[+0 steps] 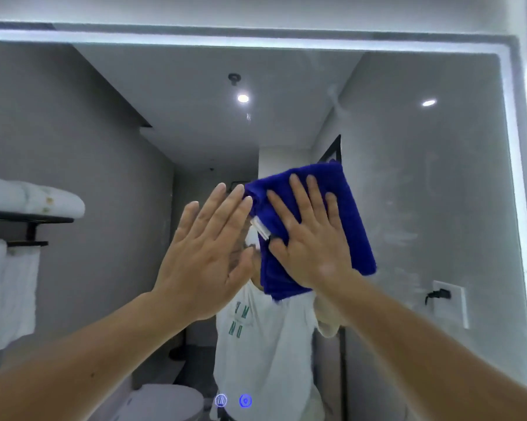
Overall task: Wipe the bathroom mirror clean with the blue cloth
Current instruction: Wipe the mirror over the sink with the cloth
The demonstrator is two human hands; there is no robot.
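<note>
Mid-wipe: right hand [310,238], fingers spread flat, presses folded blue terry cloth [347,214] on lit-edge bathroom mirror [423,177] centre, left hand [204,256] flat w/ fingers straight beside it; next prob sweep toward streaky right side.

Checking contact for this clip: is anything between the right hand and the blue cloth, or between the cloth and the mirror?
Nothing visible. The right hand lies flat on the blue cloth, which lies against the mirror.
</note>
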